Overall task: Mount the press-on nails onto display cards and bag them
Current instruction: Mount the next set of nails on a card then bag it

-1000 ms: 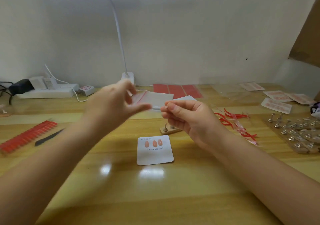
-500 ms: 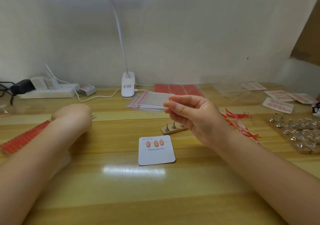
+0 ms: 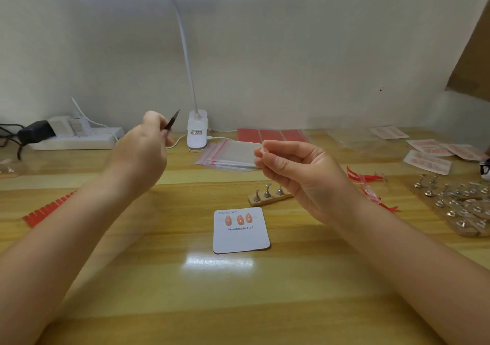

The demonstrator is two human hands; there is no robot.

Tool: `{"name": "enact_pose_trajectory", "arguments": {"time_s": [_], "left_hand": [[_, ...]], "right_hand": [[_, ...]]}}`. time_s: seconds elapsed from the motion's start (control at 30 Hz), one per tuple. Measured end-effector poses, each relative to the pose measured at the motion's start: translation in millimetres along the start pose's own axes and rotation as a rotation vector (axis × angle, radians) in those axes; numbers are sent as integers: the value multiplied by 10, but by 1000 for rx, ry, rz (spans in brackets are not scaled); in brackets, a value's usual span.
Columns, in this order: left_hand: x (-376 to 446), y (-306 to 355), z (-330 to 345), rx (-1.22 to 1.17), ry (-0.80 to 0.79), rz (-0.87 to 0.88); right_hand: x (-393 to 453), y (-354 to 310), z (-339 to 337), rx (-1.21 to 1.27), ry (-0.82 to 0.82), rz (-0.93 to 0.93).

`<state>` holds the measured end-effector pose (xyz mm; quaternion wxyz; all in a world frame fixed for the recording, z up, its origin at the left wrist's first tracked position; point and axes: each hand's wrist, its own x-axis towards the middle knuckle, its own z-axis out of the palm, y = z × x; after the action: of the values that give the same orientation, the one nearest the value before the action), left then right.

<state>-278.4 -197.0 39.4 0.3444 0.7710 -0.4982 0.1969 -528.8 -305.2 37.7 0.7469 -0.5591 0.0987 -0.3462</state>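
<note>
A white display card (image 3: 241,238) printed "Handmade Nail" lies flat on the wooden desk with three peach nails (image 3: 240,219) stuck along its top. My left hand (image 3: 140,153) is raised above the desk and grips dark tweezers (image 3: 171,120), tip pointing up and right. My right hand (image 3: 297,172) is lifted over the desk and pinches a stack of clear zip bags (image 3: 230,156) with red strips by its right edge. A small wooden block (image 3: 267,197) with three metal nail stands sits just behind the card.
A clip lamp base (image 3: 197,132) and power strip (image 3: 74,140) stand at the back. Red nail tips (image 3: 47,210) lie at left. Red sheets (image 3: 270,135), bagged cards (image 3: 429,153), red strip scraps (image 3: 368,185) and a board of several metal stands (image 3: 461,204) fill the right side.
My left hand left the bags, dropped to the desk at left, and has come back up holding the tweezers. My right hand kept the bag stack nearly still.
</note>
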Motion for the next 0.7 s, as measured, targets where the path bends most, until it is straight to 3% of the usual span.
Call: {"name": "enact_pose_trajectory", "arguments": {"time_s": [0.1,0.2,0.33,0.47,0.7], "left_hand": [[-13,15,-49,-26,12,-43],[-35,190,-128,-172,55,44],[-106,583,-242,-397,-92,190],[-216,820,-282,-218,-136,308],[-305,958,-299,-97,-105,285]], "right_hand": [[0,7,1,-20,3,-6],[-6,2,0,-44,0,-20],[-6,-18,-1,-81,20,-67],[-8,-25,10,-93,48,-106],[10,-28,7,-117,95,-164]]}}
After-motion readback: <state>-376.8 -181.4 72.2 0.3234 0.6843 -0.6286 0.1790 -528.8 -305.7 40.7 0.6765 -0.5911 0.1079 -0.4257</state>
